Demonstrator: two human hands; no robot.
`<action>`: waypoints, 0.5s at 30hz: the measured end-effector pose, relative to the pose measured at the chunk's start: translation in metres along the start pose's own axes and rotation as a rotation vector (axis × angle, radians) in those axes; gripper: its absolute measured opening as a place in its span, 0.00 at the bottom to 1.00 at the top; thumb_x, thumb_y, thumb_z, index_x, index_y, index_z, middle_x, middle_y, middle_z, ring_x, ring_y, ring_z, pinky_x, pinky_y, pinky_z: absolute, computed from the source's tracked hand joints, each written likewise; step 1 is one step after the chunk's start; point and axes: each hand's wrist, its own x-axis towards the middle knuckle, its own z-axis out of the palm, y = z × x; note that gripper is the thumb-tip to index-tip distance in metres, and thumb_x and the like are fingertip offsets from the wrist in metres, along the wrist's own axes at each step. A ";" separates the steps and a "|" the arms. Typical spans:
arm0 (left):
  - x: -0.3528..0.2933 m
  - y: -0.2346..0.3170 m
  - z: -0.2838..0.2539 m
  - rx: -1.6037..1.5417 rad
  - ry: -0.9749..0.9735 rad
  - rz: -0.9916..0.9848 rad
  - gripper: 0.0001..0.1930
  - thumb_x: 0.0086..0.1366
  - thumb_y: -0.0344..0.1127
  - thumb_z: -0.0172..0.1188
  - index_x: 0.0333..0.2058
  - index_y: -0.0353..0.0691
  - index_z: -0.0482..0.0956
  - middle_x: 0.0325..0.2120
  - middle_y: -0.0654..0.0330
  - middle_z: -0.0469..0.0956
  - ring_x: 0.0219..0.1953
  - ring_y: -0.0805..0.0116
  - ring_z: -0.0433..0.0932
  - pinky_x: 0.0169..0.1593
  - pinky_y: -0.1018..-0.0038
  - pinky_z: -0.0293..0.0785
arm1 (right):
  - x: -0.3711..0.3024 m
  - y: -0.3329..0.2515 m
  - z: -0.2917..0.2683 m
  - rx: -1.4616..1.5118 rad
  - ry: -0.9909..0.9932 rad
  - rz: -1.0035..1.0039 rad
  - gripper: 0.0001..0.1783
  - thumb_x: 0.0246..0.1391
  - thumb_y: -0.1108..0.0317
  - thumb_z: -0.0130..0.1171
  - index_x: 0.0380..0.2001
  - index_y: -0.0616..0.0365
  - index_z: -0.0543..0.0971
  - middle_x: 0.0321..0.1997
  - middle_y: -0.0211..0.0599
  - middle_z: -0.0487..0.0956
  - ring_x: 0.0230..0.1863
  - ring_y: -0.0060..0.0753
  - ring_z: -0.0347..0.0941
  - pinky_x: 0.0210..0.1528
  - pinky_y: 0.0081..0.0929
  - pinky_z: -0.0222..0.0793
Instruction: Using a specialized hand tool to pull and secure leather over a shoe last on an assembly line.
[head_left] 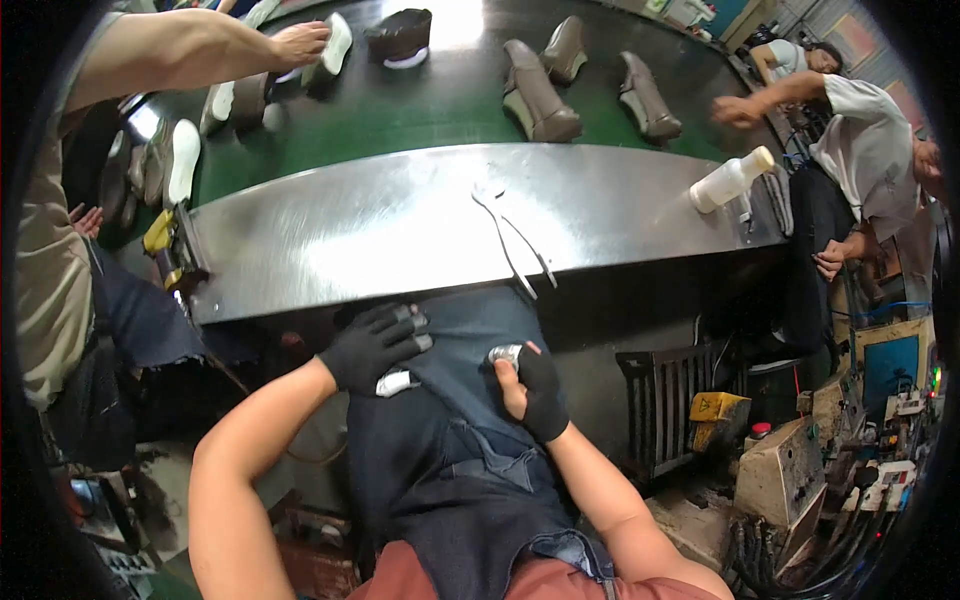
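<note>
My left hand (375,345), in a black glove with grey fingertips, lies flat on my denim-covered thigh, fingers stretched out and holding nothing. White wrapping covers its thumb tip. On the other side of my lap rests my right hand (535,390), in a black glove that leaves the thumb partly bare. A whitish wrap shows at the thumb end, and most of its fingers are hidden. Beyond my hands, metal pincers (508,235) lie on the steel worktop (400,210), handles reaching over its near edge. Neither hand touches them.
A white bottle (728,182) stands at the worktop's right end; a yellow-handled tool (160,232) is at its left. Brown boots (540,95) and pale soles lie on the green conveyor (400,130). A person's hand (303,45) holds a sole at left; another person (870,140) sits right.
</note>
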 end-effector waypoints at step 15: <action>0.010 0.016 -0.012 -0.045 -0.043 -0.039 0.27 0.57 0.50 0.67 0.53 0.42 0.78 0.58 0.44 0.72 0.63 0.40 0.66 0.67 0.48 0.60 | -0.002 0.001 -0.001 0.101 0.044 -0.032 0.07 0.58 0.69 0.62 0.37 0.60 0.82 0.28 0.41 0.79 0.30 0.43 0.76 0.37 0.33 0.70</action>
